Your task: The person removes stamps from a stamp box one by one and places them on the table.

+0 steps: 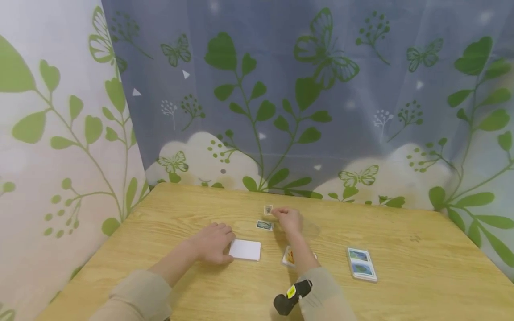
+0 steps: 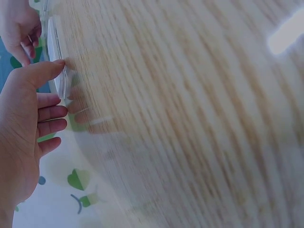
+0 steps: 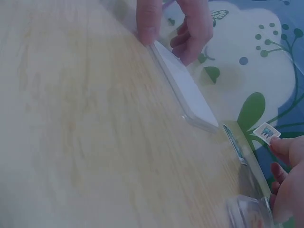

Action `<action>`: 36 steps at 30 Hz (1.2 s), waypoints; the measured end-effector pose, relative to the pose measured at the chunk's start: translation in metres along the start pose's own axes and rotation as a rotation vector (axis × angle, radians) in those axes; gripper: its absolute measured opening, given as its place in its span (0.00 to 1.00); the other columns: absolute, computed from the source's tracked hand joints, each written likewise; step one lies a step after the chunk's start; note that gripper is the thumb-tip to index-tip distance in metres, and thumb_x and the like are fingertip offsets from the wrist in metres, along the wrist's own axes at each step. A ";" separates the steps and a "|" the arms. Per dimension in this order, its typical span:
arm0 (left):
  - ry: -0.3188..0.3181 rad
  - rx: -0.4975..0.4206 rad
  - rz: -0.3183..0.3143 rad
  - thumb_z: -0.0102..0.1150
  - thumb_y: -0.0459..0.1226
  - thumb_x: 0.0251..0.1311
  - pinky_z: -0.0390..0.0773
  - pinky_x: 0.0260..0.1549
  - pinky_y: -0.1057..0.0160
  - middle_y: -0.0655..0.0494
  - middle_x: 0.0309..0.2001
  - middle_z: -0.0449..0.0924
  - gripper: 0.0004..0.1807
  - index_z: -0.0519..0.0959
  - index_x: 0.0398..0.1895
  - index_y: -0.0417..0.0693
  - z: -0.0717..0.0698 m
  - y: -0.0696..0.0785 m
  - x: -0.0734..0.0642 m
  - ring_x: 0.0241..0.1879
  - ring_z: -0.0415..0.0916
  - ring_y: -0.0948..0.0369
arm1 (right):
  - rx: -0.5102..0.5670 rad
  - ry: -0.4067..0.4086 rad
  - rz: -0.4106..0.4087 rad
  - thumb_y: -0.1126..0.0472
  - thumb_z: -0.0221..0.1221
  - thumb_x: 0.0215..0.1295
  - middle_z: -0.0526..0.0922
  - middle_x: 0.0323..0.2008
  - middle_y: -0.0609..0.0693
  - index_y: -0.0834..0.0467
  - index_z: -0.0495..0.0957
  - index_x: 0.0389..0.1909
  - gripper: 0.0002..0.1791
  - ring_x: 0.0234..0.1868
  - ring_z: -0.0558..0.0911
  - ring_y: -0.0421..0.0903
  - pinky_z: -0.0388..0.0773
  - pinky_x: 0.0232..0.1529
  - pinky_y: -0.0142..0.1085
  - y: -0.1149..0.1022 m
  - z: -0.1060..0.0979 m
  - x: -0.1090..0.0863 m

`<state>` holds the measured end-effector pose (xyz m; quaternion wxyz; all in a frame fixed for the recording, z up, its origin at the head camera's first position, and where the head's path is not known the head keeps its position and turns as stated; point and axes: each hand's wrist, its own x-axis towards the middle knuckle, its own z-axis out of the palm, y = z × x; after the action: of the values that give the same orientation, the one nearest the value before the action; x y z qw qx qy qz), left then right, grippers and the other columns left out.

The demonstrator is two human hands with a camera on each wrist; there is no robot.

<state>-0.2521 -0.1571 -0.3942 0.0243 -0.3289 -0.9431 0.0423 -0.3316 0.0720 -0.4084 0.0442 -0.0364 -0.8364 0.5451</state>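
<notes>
My left hand [image 1: 212,243] holds the left end of a flat white case [image 1: 246,249] on the wooden table, thumb on the near side and fingers on the far side. A clear rim shows along the case's edge in the right wrist view. Between thumb and fingertip, my right hand [image 1: 291,220] pinches a small stamp [image 3: 267,133] with a pale border and a dark picture. Just nearer than that stamp, a wider stamp [image 1: 264,225] with a dark oval picture lies on the table, between the white case and my right hand.
Under my right forearm sits a clear case with an orange picture [image 1: 288,256], partly hidden. Farther right lies a clear case with two blue-green pictures [image 1: 362,264]. A black wrist camera [image 1: 292,296] hangs by the right sleeve. Leaf-patterned curtains [image 1: 273,111] border the table [image 1: 409,276].
</notes>
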 end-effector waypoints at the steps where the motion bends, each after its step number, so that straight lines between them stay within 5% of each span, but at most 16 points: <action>1: -0.002 0.001 -0.001 0.56 0.56 0.52 0.68 0.52 0.54 0.54 0.45 0.74 0.26 0.76 0.45 0.46 0.000 0.000 0.000 0.48 0.69 0.56 | -0.036 0.007 0.000 0.55 0.60 0.59 0.81 0.46 0.56 0.60 0.83 0.40 0.14 0.52 0.75 0.56 0.68 0.53 0.52 0.000 0.001 0.000; 9: -0.001 0.007 0.000 0.56 0.56 0.52 0.68 0.53 0.53 0.52 0.47 0.74 0.29 0.75 0.48 0.44 0.000 0.001 0.000 0.50 0.69 0.55 | -0.283 0.131 0.011 0.51 0.61 0.57 0.82 0.45 0.54 0.53 0.85 0.37 0.12 0.51 0.71 0.58 0.59 0.52 0.52 0.000 0.011 0.001; 17: -0.005 0.011 0.003 0.56 0.56 0.52 0.67 0.54 0.53 0.51 0.48 0.74 0.29 0.75 0.49 0.44 0.001 0.001 -0.001 0.51 0.69 0.54 | -0.479 0.217 -0.041 0.55 0.63 0.54 0.79 0.39 0.55 0.53 0.86 0.31 0.08 0.44 0.70 0.56 0.61 0.47 0.50 0.006 0.015 -0.003; 36: -0.012 0.023 -0.002 0.56 0.56 0.52 0.68 0.52 0.54 0.53 0.46 0.74 0.28 0.76 0.48 0.45 0.000 0.001 0.001 0.48 0.69 0.56 | -0.658 0.235 -0.104 0.57 0.58 0.56 0.73 0.34 0.55 0.57 0.80 0.23 0.08 0.41 0.67 0.56 0.61 0.44 0.48 0.010 0.017 -0.002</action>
<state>-0.2520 -0.1560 -0.3939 0.0225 -0.3273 -0.9431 0.0550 -0.3318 0.0601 -0.4247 0.1539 -0.0685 -0.9572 0.2355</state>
